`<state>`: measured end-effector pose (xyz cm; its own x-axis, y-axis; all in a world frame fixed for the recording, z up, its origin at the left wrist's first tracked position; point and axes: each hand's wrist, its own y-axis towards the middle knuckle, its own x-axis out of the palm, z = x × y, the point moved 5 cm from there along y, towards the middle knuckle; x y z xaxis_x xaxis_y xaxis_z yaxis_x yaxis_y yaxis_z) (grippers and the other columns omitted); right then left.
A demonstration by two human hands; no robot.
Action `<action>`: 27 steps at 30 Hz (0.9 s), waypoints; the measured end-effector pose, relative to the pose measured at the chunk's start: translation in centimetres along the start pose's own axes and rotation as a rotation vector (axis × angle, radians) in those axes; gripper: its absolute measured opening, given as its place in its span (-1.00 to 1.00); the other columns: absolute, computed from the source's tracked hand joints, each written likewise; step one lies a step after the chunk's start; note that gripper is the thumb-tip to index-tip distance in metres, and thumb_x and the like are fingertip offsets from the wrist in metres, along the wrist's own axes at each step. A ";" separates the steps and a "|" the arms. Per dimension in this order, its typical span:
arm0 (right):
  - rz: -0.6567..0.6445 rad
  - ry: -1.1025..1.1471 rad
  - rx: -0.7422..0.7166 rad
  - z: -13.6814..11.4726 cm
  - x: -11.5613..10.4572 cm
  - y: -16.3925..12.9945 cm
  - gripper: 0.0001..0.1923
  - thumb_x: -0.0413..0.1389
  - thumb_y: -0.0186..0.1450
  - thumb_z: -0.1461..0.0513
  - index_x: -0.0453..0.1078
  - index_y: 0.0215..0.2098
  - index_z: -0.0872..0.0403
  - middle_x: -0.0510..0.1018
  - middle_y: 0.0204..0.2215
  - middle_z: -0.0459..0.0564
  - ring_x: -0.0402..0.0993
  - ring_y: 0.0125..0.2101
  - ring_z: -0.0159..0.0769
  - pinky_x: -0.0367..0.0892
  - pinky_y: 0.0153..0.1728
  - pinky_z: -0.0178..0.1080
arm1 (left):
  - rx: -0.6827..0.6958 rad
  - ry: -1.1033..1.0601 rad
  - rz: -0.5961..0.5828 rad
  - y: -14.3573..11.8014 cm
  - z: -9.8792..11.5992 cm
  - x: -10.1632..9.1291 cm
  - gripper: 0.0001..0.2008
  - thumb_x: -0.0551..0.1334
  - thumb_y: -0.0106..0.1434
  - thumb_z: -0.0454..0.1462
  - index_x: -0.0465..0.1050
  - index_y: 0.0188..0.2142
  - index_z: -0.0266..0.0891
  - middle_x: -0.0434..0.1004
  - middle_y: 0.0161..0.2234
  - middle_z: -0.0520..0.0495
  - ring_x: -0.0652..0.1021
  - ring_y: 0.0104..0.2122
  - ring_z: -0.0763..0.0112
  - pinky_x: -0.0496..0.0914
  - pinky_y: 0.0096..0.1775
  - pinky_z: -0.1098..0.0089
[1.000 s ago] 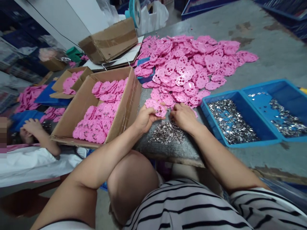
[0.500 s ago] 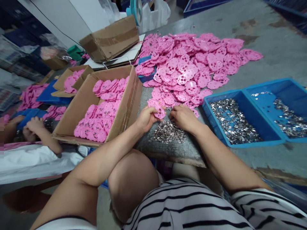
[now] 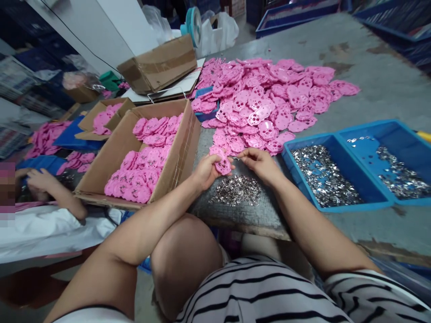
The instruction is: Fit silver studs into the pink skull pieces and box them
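Observation:
My left hand (image 3: pixel 204 171) grips a pink plastic piece (image 3: pixel 223 165) with round holes, held just above the table's front edge. My right hand (image 3: pixel 259 162) pinches a small metal clip (image 3: pixel 237 158) right beside that piece, fingertips almost touching it. Below both hands lies a small heap of silver metal clips (image 3: pixel 237 190) on the grey table. A big pile of the same pink pieces (image 3: pixel 266 96) spreads out behind my hands.
A cardboard box (image 3: pixel 183 148) with stacked pink pieces stands at the left. Blue trays (image 3: pixel 340 134) of metal clips sit at the right. Another person's hands (image 3: pixel 37 181) work at far left. A second cardboard box (image 3: pixel 158 67) and a fan stand behind.
My right hand has lifted off the clip heap with a clip and brought it to the pink piece. The camera tipped slightly down.

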<state>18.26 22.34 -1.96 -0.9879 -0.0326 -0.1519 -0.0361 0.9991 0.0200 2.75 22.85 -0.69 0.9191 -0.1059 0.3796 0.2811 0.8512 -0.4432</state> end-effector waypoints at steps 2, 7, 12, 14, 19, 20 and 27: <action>-0.013 0.166 0.036 0.2 0.2 0.0 -0.94 0.13 0.12 0.30 0.43 -0.43 0.04 0.44 -0.58 -0.17 0.25 -0.57 -0.41 0.19 -0.46 -0.27 | 0.002 0.003 -0.033 0.0 -0.1 0.1 -0.73 0.13 0.05 -0.40 0.33 -0.19 -0.31 0.60 -0.40 -0.19 0.65 -0.30 0.08 0.56 -0.22 0.05; 0.028 0.397 0.133 0.5 0.2 -0.1 -0.85 0.27 -0.03 0.26 0.41 -0.48 0.07 0.48 -0.61 -0.18 0.17 -0.68 -0.51 0.12 -0.62 -0.35 | -0.008 0.015 -0.058 0.0 -0.1 0.2 -0.73 0.11 0.09 -0.40 0.33 -0.17 -0.33 0.61 -0.38 -0.20 0.65 -0.31 0.12 0.57 -0.24 0.09; 0.029 0.494 0.150 0.5 0.1 -0.2 -0.71 0.36 -0.08 0.16 0.40 -0.49 0.10 0.59 -0.54 -0.09 0.12 -0.73 -0.58 0.02 -0.71 -0.39 | -0.035 0.012 -0.066 -0.1 -0.1 0.4 -0.65 0.05 0.14 -0.42 0.31 -0.05 -0.36 0.62 -0.40 -0.16 0.65 -0.39 0.22 0.57 -0.30 0.19; 0.017 0.473 0.147 0.5 0.2 -0.3 -0.72 0.36 -0.06 0.14 0.41 -0.49 0.10 0.58 -0.55 -0.09 0.10 -0.73 -0.58 0.00 -0.71 -0.39 | -0.035 0.009 -0.066 -0.2 0.0 0.6 -0.64 0.03 0.17 -0.43 0.31 -0.03 -0.38 0.61 -0.41 -0.16 0.64 -0.42 0.26 0.57 -0.32 0.22; 0.033 0.275 0.120 0.8 0.2 -0.1 -0.84 0.27 0.06 0.20 0.39 -0.52 0.09 0.51 -0.59 -0.13 0.15 -0.67 -0.52 0.07 -0.62 -0.35 | -0.020 -0.011 -0.024 -0.3 0.2 0.6 -0.71 -0.01 0.30 -0.40 0.32 -0.03 -0.37 0.60 -0.44 -0.14 0.62 -0.48 0.32 0.55 -0.38 0.31; 0.042 0.195 0.106 0.9 0.2 0.0 -0.87 0.24 0.08 0.23 0.39 -0.52 0.09 0.50 -0.60 -0.14 0.19 -0.65 -0.49 0.10 -0.58 -0.35 | -0.016 -0.019 -0.018 -0.2 0.2 0.5 -0.73 0.00 0.32 -0.39 0.33 -0.03 -0.36 0.60 -0.44 -0.14 0.62 -0.48 0.32 0.55 -0.39 0.33; -0.043 -0.589 0.032 0.1 1.2 -0.5 -0.91 0.14 0.23 0.30 0.51 -0.37 0.07 0.58 -0.45 -0.06 0.42 -0.41 -0.30 0.19 -0.38 -0.28 | -0.005 -0.015 0.007 -0.3 0.4 0.7 -0.77 0.00 0.40 -0.30 0.37 -0.10 -0.35 0.60 -0.44 -0.14 0.64 -0.42 0.33 0.54 -0.37 0.37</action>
<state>17.09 21.84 -2.25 -0.7353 -0.0624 -0.6749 -0.0603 0.9978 -0.0266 3.21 22.70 0.07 0.9169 -0.0925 0.3883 0.2763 0.8492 -0.4500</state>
